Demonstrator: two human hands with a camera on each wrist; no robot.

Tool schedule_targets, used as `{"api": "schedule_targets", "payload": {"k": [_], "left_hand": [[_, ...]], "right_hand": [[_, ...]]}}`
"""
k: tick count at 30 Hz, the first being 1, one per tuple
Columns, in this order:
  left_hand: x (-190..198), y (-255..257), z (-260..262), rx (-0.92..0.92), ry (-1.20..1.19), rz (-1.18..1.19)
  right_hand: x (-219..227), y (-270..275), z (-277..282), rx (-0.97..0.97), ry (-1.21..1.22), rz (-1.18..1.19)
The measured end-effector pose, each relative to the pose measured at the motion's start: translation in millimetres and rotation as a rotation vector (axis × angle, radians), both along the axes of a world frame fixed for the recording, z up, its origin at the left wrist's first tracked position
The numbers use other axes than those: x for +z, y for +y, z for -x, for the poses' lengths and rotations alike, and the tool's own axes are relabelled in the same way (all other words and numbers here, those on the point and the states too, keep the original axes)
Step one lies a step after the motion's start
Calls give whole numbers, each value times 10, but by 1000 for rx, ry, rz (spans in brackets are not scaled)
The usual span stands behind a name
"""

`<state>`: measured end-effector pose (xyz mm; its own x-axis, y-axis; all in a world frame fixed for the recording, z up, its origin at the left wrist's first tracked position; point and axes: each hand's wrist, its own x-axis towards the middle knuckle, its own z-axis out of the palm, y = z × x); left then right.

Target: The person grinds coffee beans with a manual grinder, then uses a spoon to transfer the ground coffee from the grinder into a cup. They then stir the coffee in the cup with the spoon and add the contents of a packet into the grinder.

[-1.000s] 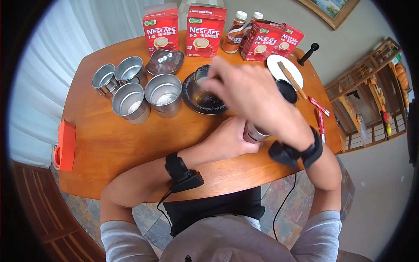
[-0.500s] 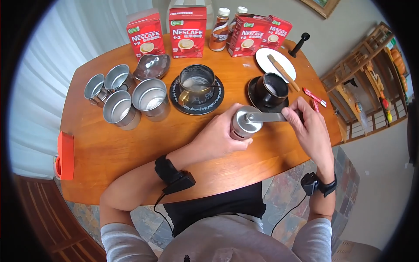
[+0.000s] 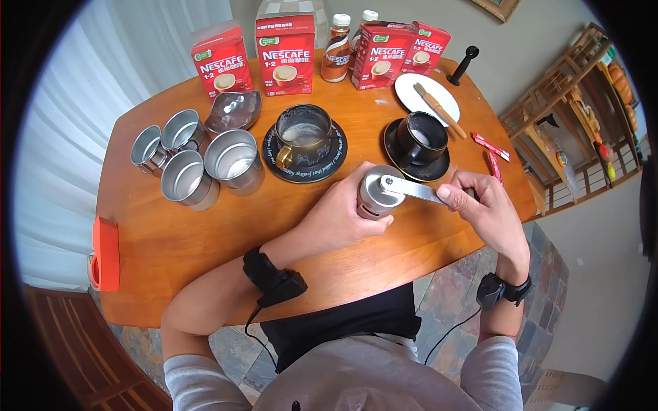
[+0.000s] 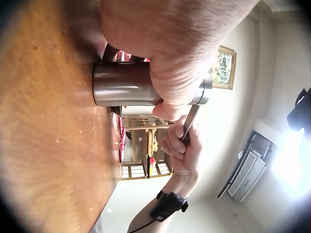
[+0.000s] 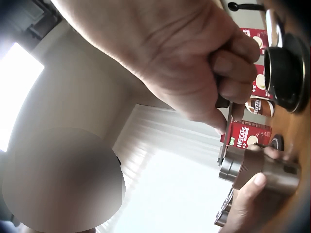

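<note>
A silver manual coffee grinder [image 3: 379, 193] stands upright near the front of the wooden table. My left hand [image 3: 343, 211] grips its body, with fingers and thumb wrapped round the brown band [image 5: 250, 165]. In the left wrist view the grinder's dark lower body [image 4: 121, 85] meets the tabletop. My right hand [image 3: 490, 211] holds the outer end of the crank arm [image 3: 419, 190], which points right from the lid. The crank's knob is mostly hidden in those curled fingers. Beyond the grinder, a black cup [image 3: 419, 137] with pale contents sits on a black saucer [image 3: 439, 166].
A dark cup with a gold handle [image 3: 285, 156] sits on a lettered saucer [image 3: 301, 175]. Several metal cups [image 3: 186, 179] cluster at left. Red Nescafe boxes [image 3: 286, 65] and bottles [image 3: 336, 55] line the back. A brush [image 3: 439, 109] lies across a white plate [image 3: 404, 92]; red sachets [image 3: 491, 146] lie at right.
My right hand has swung the crank from over the grinder's far side round to the right, then a little nearer me. My left hand keeps its grip. The head view has shifted slightly.
</note>
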<state>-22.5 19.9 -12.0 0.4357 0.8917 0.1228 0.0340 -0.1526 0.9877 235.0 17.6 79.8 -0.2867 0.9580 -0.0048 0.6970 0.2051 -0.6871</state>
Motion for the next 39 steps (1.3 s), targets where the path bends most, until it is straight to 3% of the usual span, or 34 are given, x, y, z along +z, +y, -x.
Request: {"api": "schedule_targets", "payload": {"k": [6, 9, 12, 19, 24, 27, 31, 35, 36, 39], "left_hand": [[22, -5, -4, 15, 19, 3], [-7, -1, -8, 7, 9, 15], [11, -15, -10, 18, -24, 35], [3, -5, -16, 12, -17, 15], [-23, -2, -19, 20, -9, 8], [-49, 3, -13, 21, 6, 6], [-60, 3, -16, 13, 1, 63], [-62, 1, -21, 8, -15, 64], [-53, 1, -21, 7, -10, 53], [-18, -2, -21, 11, -24, 69]], "right_hand": [[-22, -298, 174, -214, -13, -145], [-198, -247, 165, -217, 329, -181], [-126, -331, 286, -300, 107, -433], [-395, -163, -411, -632, 526, -376], [-897, -173, -1066, -809, 382, -370], [-1052, -112, -1128, -902, 326, -385], [-1152, 61, -1250, -844, 450, -472], [-1134, 189, -1140, -853, 289, -625], [-1183, 156, -1132, -814, 119, -654], [-1048, -78, -896, -818, -223, -350]]}}
